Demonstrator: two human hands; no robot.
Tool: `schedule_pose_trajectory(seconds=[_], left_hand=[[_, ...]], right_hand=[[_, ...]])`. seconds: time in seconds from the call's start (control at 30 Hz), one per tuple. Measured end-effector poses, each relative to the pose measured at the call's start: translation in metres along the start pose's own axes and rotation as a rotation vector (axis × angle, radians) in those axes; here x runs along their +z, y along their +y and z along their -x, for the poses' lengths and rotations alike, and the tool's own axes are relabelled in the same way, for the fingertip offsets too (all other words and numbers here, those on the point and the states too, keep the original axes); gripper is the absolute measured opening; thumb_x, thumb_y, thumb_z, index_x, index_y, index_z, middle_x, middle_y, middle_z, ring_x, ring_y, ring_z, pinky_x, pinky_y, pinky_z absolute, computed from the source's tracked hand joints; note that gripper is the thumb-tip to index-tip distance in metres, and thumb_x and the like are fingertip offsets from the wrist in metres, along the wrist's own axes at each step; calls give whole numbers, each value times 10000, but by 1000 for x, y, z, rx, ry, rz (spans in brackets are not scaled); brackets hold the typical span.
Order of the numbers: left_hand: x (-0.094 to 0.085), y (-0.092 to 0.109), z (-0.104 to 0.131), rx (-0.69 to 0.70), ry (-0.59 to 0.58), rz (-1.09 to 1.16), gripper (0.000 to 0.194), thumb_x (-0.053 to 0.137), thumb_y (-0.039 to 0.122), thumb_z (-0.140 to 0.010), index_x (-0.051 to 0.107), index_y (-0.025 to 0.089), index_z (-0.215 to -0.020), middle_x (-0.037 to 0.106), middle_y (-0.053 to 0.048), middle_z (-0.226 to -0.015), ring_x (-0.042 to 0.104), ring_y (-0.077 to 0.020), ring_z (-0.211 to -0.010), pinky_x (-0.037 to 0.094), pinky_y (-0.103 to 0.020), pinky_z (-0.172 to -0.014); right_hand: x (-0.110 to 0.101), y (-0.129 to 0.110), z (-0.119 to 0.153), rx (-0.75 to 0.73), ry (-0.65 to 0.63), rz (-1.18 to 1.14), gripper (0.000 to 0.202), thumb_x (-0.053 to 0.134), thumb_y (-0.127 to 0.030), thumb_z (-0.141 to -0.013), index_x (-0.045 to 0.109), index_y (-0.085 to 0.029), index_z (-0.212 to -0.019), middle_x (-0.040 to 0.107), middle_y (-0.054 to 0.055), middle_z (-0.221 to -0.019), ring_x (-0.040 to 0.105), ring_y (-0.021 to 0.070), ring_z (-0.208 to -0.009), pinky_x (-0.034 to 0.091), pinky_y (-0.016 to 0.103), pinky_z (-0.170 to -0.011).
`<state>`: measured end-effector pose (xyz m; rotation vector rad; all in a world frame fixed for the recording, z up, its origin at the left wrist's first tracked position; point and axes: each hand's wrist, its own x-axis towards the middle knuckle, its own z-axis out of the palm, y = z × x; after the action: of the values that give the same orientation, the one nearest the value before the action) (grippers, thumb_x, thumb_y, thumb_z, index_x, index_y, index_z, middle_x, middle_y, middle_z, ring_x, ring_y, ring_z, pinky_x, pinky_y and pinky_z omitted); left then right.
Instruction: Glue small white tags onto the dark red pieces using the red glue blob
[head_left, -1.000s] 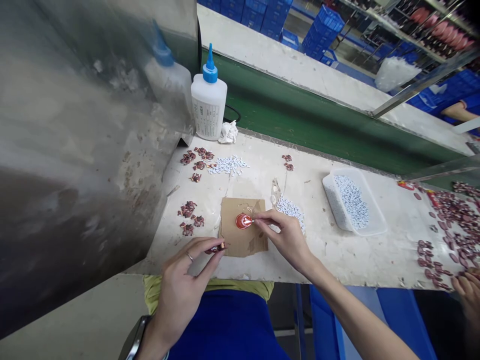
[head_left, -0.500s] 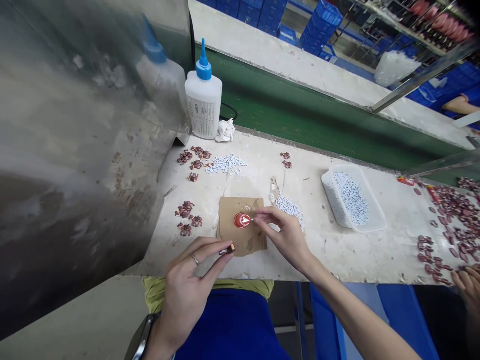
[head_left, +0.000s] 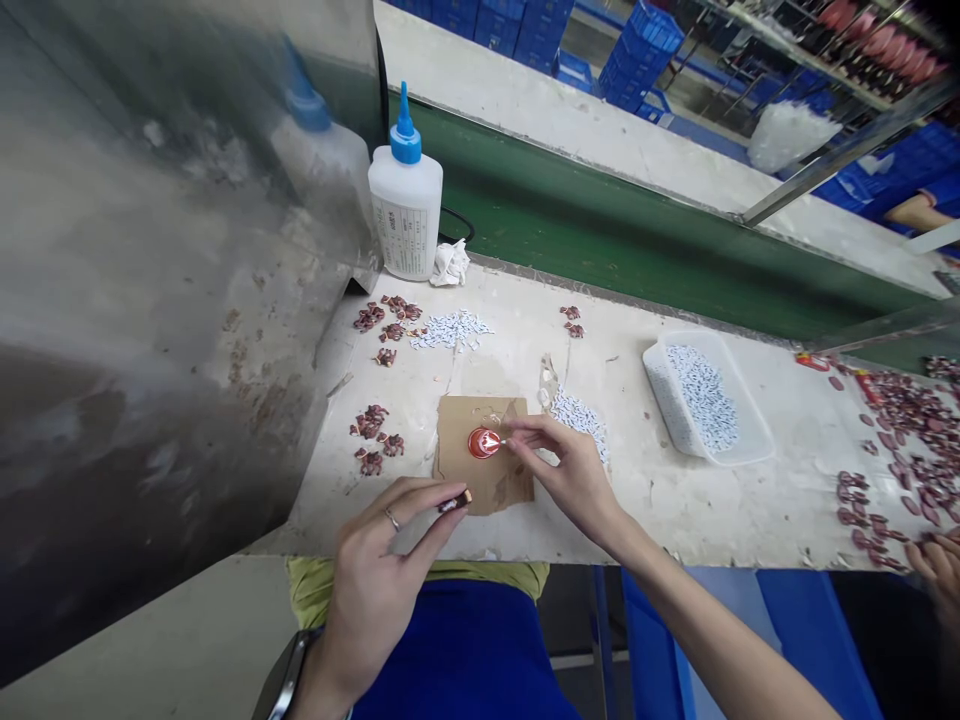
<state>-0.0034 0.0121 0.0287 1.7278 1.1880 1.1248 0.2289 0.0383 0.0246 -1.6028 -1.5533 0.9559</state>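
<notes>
Between the thumb and fingers of my left hand [head_left: 386,565] is a small dark brown piece with a light orange end [head_left: 456,500]; its kind is too small to make out. My right hand [head_left: 566,470] pinches a thin pale stick [head_left: 504,442], its tip at a small round red dish [head_left: 484,442] with white inside. The dish rests on a square of brown cardboard [head_left: 506,490]. Past my right hand lies a heap of small blue-and-white pieces [head_left: 577,412]. Clusters of small brown figures [head_left: 369,420] lie on the left of the table.
A white bottle with a blue nozzle [head_left: 406,205] stands at the back beside crumpled tissue [head_left: 450,263]. To the right sits a clear plastic tub [head_left: 750,450] of small white pieces. Another person's hand [head_left: 937,565] is by brown parts [head_left: 922,430] at far right. A metal panel [head_left: 187,300] bounds the left.
The brown piece in my left hand has turned slightly. My right hand stays over the red dish with the stick, almost unmoved.
</notes>
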Motion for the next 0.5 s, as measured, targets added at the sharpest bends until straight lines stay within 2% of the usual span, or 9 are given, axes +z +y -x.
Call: schedule_pose_trajectory(seconds=[0.1,0.2,0.33,0.5], left_hand=[[0,2,1,15,30,-17,265,749,130,-877,723,294,-1084,761,84,-1011,725,-24,-913,560,-76,-930],[-1,7,1,23,43,-13,288,758,121,-868,722,315,-1078,770,102,-1030,740,-38,-922,578,-101,-935],[-4,16,1,16,30,-57,192,728,200,-911,733,338,-1044,774,122,-1040,754,-57,-879,610,-132,-911],[-7,21,3,21,30,-25,194,711,246,-929,722,364,-1083,765,134,-1076,748,-52,-884,604,-121,-947]], right_hand=[[-1,-10,7,-5,42,-62,163,698,-317,-950,754,-236,-1080,805,62,-967,772,207,-843,661,375,-787],[-2,-32,20,-14,46,-147,114,710,-261,-940,762,-254,-1041,803,48,-978,770,195,-838,671,363,-773],[0,-59,39,-57,12,-247,123,734,-193,-927,758,-260,-1027,802,28,-977,770,183,-888,674,343,-811],[3,-69,46,-53,-58,-355,182,735,-162,-938,747,-261,-1091,796,9,-1031,768,153,-955,661,301,-901]])
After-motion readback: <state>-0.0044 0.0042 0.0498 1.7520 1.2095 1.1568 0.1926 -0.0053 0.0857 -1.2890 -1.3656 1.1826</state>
